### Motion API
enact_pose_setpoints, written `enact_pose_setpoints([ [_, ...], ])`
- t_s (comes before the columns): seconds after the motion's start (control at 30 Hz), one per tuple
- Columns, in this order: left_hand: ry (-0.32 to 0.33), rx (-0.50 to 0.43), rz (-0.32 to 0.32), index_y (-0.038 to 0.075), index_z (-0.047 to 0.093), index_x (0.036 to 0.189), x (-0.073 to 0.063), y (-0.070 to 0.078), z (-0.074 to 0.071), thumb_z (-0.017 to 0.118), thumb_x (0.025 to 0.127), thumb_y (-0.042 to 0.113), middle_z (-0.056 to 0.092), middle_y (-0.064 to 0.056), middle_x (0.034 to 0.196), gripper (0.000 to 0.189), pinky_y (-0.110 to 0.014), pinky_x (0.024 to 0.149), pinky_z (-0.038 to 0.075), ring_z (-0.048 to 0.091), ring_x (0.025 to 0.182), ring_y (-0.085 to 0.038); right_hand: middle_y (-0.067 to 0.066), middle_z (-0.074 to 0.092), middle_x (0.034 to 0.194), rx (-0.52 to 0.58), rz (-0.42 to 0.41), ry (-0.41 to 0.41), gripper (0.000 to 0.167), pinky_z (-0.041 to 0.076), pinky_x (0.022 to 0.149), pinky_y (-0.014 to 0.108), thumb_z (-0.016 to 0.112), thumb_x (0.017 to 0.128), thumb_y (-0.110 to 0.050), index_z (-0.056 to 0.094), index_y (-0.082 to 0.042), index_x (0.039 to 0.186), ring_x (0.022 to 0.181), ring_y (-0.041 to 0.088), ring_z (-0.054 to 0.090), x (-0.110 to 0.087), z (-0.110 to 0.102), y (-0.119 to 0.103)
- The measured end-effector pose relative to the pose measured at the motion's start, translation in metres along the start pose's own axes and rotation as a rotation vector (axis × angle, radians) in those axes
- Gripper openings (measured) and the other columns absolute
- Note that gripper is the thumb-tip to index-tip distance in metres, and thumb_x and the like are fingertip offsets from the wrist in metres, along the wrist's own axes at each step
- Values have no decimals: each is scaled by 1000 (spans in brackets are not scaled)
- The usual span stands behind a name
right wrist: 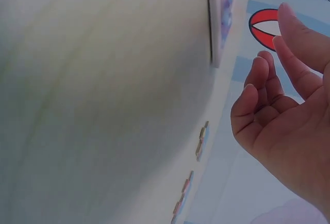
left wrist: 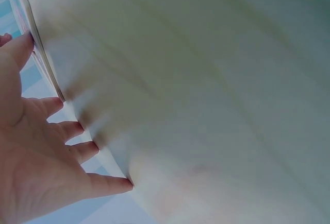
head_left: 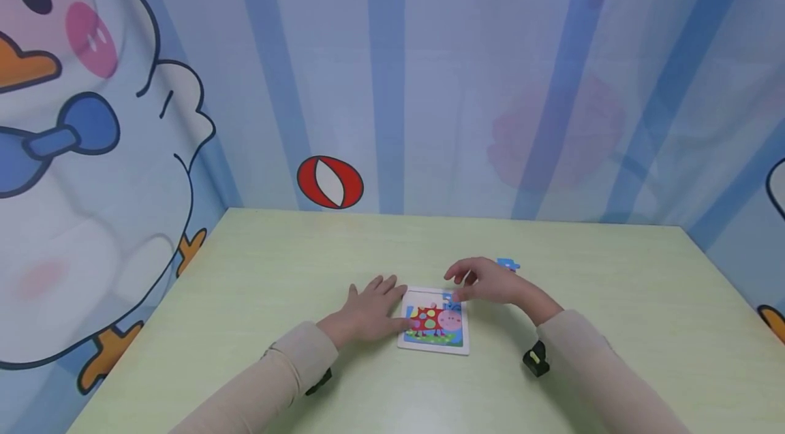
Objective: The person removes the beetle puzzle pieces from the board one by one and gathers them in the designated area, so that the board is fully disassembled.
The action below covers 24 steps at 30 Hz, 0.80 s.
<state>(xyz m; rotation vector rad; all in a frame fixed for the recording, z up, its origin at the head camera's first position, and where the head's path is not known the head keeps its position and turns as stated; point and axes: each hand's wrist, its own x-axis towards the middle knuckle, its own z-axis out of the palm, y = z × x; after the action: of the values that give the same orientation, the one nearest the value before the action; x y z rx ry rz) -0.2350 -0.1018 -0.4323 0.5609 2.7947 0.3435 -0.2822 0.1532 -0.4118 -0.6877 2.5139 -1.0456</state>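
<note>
A white-framed jigsaw puzzle (head_left: 437, 351) lies on the table, its picture a red, spotted ladybug with a pink face. A white gap shows along the upper part of the picture. At the puzzle's left edge, my left hand (head_left: 368, 311) lies with fingers spread, the thumb resting over the frame and onto the picture. My right hand (head_left: 487, 281) hovers by the upper right corner, fingers loosely bent, with nothing between them in the right wrist view. Beyond it lies a loose blue puzzle piece (head_left: 508, 263), partly hidden behind the hand.
The pale green table (head_left: 294, 250) reaches back to a striped blue cloth backdrop (head_left: 429, 114) with cartoon prints. From the right wrist, two loose puzzle pieces show edge-on, a nearer piece (right wrist: 183, 195) and a farther piece (right wrist: 202, 141). Black wrist mounts hang under both sleeves.
</note>
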Motion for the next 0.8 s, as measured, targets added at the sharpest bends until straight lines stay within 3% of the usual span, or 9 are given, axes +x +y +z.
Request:
enact_pose_setpoints([
  [0.4,6,-5,9,14,37,149,-2,1,0,54,92,55,26,-11,158,72,-70,108,15,18,146,-35,3,57,98,-20,94,-39,38,47,74,31,81,77,-15,65,-11,111,85,20,51,3,13,4],
  [0.8,6,0,8,14,36,149,-1,0,1,54,92,56,26,-10,158,73,-70,108,15,18,146,-34,3,55,95,-82,79,-61,39,45,75,31,82,76,-17,65,-9,110,89,20,48,5,16,5],
])
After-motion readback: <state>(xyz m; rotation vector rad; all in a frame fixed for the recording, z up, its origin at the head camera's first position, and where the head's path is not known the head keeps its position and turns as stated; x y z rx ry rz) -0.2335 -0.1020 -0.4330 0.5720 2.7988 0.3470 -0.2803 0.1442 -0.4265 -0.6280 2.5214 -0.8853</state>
